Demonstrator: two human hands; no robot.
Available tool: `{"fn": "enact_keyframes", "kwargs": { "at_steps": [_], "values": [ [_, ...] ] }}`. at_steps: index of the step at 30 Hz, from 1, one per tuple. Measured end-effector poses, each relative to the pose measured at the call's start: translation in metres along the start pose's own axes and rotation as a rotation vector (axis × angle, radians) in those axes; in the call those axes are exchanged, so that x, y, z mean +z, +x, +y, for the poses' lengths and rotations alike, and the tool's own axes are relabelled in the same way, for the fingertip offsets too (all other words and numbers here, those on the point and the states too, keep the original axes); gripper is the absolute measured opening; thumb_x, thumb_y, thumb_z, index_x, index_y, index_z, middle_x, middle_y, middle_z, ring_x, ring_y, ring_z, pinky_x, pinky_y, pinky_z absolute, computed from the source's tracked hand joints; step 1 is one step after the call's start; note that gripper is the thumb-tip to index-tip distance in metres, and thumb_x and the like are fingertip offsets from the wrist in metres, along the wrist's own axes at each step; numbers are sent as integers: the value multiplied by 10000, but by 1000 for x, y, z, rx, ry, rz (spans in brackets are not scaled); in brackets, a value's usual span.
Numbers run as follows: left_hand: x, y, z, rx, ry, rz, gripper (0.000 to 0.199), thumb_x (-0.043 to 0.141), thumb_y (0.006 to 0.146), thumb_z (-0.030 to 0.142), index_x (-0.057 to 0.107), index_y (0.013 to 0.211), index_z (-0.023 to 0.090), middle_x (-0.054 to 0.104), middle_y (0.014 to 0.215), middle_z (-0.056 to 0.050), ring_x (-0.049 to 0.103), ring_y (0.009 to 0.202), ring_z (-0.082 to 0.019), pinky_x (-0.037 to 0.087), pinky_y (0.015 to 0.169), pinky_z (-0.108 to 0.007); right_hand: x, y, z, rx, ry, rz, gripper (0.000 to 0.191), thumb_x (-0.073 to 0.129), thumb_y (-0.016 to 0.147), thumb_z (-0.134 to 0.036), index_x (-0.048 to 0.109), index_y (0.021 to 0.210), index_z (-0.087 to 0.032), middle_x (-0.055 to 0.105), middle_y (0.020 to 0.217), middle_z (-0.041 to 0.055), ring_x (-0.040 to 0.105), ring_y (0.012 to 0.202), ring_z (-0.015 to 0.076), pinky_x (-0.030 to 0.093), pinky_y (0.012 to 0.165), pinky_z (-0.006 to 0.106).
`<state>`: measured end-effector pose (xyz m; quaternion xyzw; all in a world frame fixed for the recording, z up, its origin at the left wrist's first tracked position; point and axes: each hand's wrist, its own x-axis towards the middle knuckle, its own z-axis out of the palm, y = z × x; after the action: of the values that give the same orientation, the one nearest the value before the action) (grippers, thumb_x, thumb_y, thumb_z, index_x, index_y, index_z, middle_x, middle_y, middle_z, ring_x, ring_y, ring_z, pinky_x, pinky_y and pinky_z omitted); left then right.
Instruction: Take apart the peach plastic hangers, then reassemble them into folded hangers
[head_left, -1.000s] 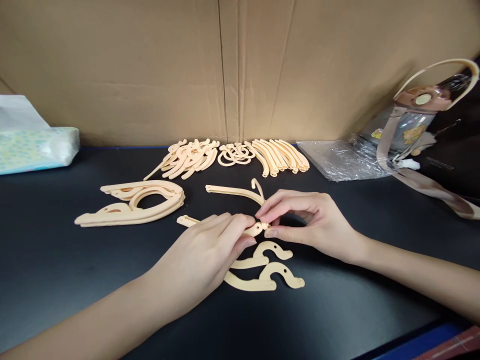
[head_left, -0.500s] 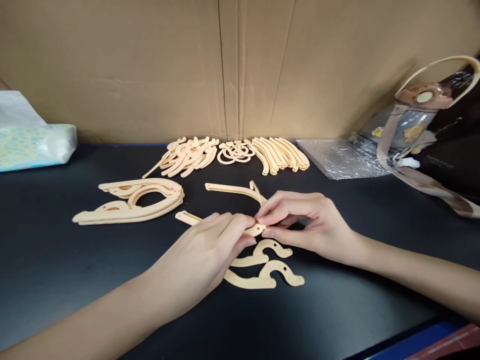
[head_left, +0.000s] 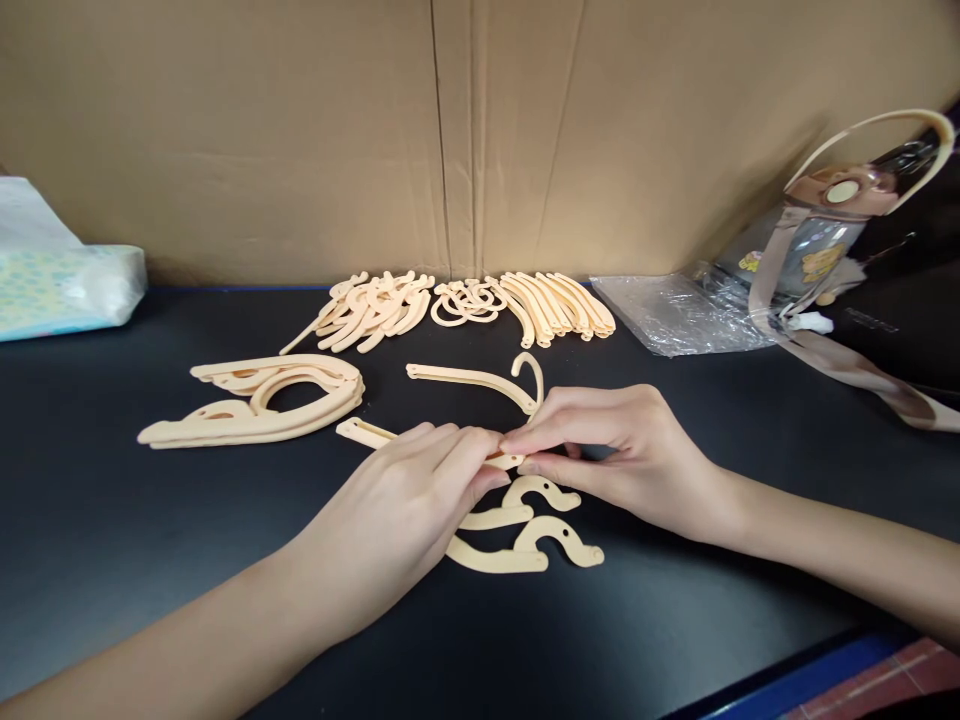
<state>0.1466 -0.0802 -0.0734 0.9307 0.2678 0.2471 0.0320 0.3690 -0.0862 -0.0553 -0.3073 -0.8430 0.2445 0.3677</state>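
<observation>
My left hand is closed on a beige plastic hanger arm, whose grooved end sticks out to the left. At the arm's other end, my right hand pinches a hanger hook by its stem. The hook's curve rises above my right fingers; the joint is mostly hidden by fingertips. Just behind lies another hanger arm on the black table. Two curved pieces with small holes, a nearer one and a farther one, lie partly under my left hand.
Folded hangers are stacked at left. Along the cardboard wall lie piles of curved pieces, hooks and arms. A tissue pack is far left. A plastic bag and strapped bottle stand right.
The hook has turned in my right fingers, so its open curve now faces the view. Both hands stay together at the arm's end; the view has shifted slightly.
</observation>
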Motion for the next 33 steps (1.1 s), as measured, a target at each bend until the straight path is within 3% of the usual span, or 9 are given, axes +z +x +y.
{"fn": "enact_keyframes", "kwargs": {
  "at_steps": [4, 11, 16, 20, 22, 25, 29, 33],
  "values": [
    [0, 2, 2, -10, 13, 25, 125, 441, 1007, 176, 562, 1016, 145, 632, 756, -17, 543, 616, -179, 439, 567, -292, 3, -3, -1, -44, -148, 18, 301, 614, 922, -90, 685, 1202, -177, 720, 919, 5, 646, 772, 90, 536, 696, 185],
    [3, 5, 3, -97, 3, 31, 176, 451, 1004, 194, 592, 911, 145, 666, 723, -19, 630, 622, -180, 476, 571, -283, 2, -6, -4, -112, -410, -93, 451, 496, 965, -72, 518, 1411, -131, 714, 1037, 63, 657, 850, 156, 558, 741, 275],
    [1, 4, 3, -233, -93, 24, 128, 495, 993, 241, 590, 1065, 193, 725, 864, 14, 711, 730, -145, 488, 599, -226, -4, -3, 1, -158, -388, -6, 315, 536, 970, -133, 604, 1277, -133, 668, 1252, 91, 656, 1093, 145, 534, 932, 245],
    [-2, 2, 4, -319, -90, 16, 191, 505, 984, 292, 545, 1167, 254, 737, 927, 58, 725, 721, -113, 474, 578, -196, -10, 1, 12, -158, -460, 85, 166, 540, 967, -153, 691, 1033, -136, 715, 983, 67, 675, 892, 157, 552, 789, 283],
    [-3, 1, 3, -336, -97, 15, 174, 496, 981, 304, 538, 1144, 261, 725, 920, 61, 710, 671, -101, 454, 550, -192, -11, 2, 19, -90, -489, 92, 155, 551, 964, -182, 700, 985, -144, 701, 951, 66, 664, 892, 177, 549, 775, 309],
    [-4, 0, 2, -340, -102, 3, 143, 479, 978, 321, 532, 1098, 264, 711, 874, 53, 674, 617, -112, 424, 526, -207, -10, 3, 26, 70, -552, 37, 173, 589, 953, -273, 703, 1027, -166, 681, 1057, 80, 648, 990, 216, 542, 824, 352],
    [-5, 0, 0, -385, -157, -20, 116, 460, 976, 324, 513, 1064, 271, 656, 718, 69, 615, 553, -128, 389, 513, -228, -4, 5, 29, 222, -631, -27, 307, 629, 917, -440, 715, 1051, -178, 669, 1095, 88, 642, 978, 244, 527, 829, 391],
    [-7, 1, 1, -432, -256, -45, 117, 450, 981, 351, 516, 1042, 276, 651, 699, 64, 599, 546, -135, 393, 520, -240, -2, 7, 29, 267, -624, 9, 212, 621, 932, -366, 739, 941, -190, 683, 1021, 65, 635, 937, 224, 490, 777, 351]
  ]
}}
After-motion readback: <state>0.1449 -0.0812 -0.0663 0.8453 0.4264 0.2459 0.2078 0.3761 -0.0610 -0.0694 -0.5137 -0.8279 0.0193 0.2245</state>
